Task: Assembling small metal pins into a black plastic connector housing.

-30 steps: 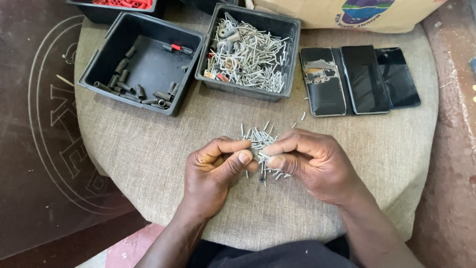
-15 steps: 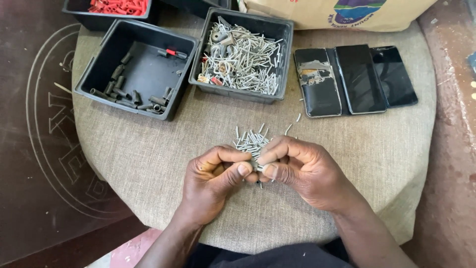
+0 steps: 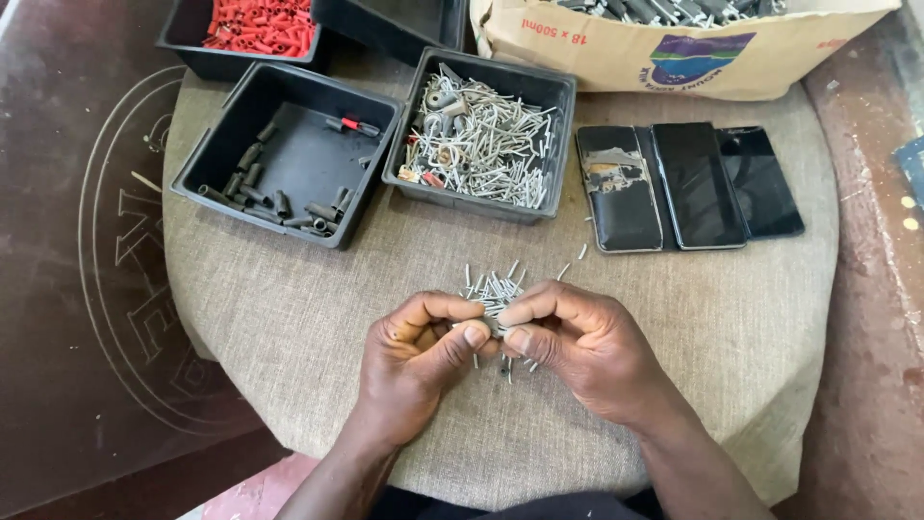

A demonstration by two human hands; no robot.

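1. Far left, top: black tray of red caps (image 3: 258,24), partly cut off by the frame edge.
2. Next, black tray w/ dark sleeves (image 3: 289,159) – short dark tubes lie mostly along its left and near sides; one red-tipped piece near the far right corner.
3. Left hand (image 3: 419,361): fingers curled in, thumb tip pressed toward the right thumb. It seems to pinch a small metal piece at the fingertips; the piece itself is too hidden to name.
4. Loose pile of small metal pins (image 3: 494,289) on the round cloth-covered table (image 3: 741,356), just beyond both hands' fingertips, btwn them and touching them. Long axes mostly run away from the person, fanned a bit left and right. A few pins poke out under the thumbs, pointing toward the person. Two strays lie apart to the right.
5. Centre top: black tray of metal pins (image 3: 481,135), heaped every which way, a few bigger fittings mixed in.
6. Right hand (image 3: 577,342): closed, fingers bent over the near edge of the pile, thumb meeting the left thumb. Exact grip can't be told.
7. Right of the trays: three dark phones (image 3: 688,183) side by side, flat, long axes away from the person.
8. Top right: cardboard box (image 3: 674,48).
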